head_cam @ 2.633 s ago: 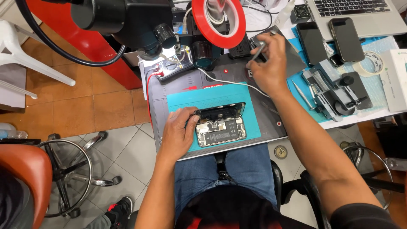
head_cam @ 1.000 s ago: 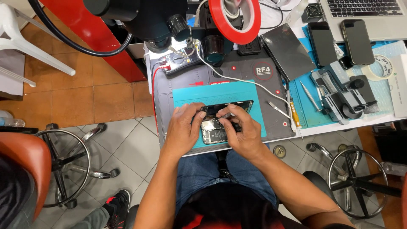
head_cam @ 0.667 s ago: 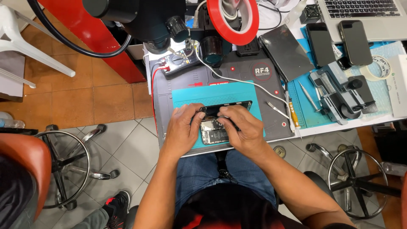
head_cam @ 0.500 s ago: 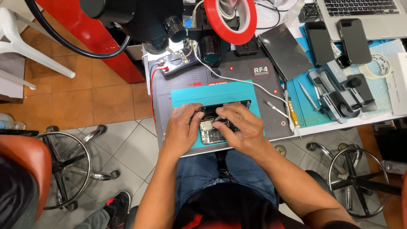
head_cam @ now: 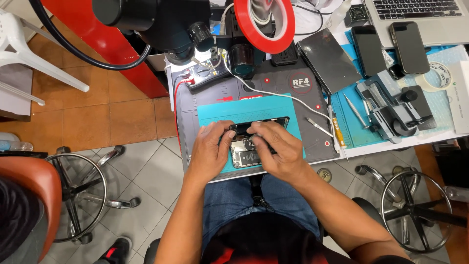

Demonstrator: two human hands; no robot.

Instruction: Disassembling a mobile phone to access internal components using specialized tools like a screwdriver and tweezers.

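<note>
Opened phone [head_cam: 246, 152] on teal mat [head_cam: 215, 112], near edge of bench [head_cam: 376, 144]. Back off, insides bare; reassembly not done. Left hand [head_cam: 209, 152] steadies left side; right hand [head_cam: 277, 149] fingers pinched over top, maybe gripping small part.

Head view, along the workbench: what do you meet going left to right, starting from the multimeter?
Multimeter → left hand → opened phone → right hand → orange-handled screwdriver → grey clamp jig → roll of tape.
</note>
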